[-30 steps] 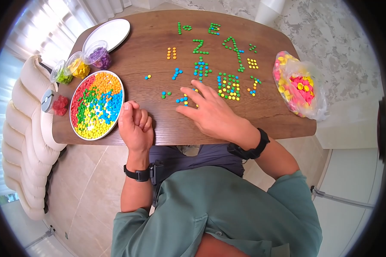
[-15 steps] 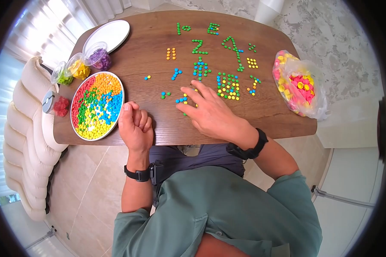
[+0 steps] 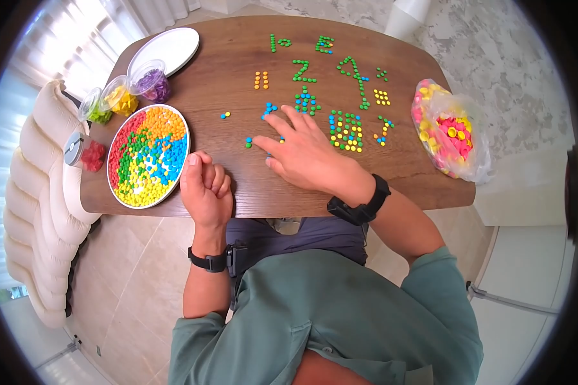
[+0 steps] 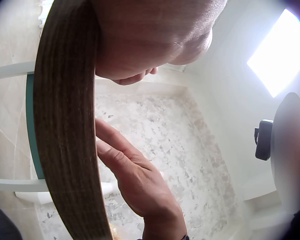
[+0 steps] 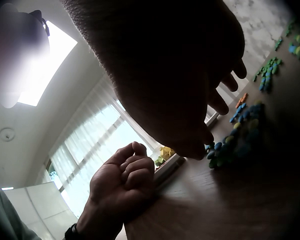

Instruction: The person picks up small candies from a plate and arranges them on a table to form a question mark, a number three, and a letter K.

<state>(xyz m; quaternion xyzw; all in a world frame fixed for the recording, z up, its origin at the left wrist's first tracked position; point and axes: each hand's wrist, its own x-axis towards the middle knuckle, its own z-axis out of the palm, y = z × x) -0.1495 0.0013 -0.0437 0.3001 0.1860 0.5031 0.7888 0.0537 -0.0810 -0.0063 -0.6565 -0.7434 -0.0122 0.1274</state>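
My right hand [image 3: 305, 153] is spread palm down low over the table, its fingers fairly straight, and covers most of a small cluster of candies. In the right wrist view, blue, green and yellow candies [image 5: 242, 125] lie just beyond its fingertips. Beside its index finger is a small blue and green group [image 3: 248, 142]. My left hand [image 3: 205, 186] rests at the table's front edge with its fingers curled into a fist and the thumb up; no held thing shows. Left of it stands a white plate [image 3: 186, 157] of small round candies sorted roughly by colour.
Candy figures fill the table's middle and far side, among them a green 4 [image 3: 359, 80] and a square grid [image 3: 346, 133]. An open plastic bag [image 3: 478, 151] of pink and yellow pieces lies right. Several tubs, including a purple one [image 3: 153, 85], and a white plate [image 3: 173, 51] stand left.
My right hand has slid a little left and away from me, now covering more of the small cluster. My left hand stays in its place.
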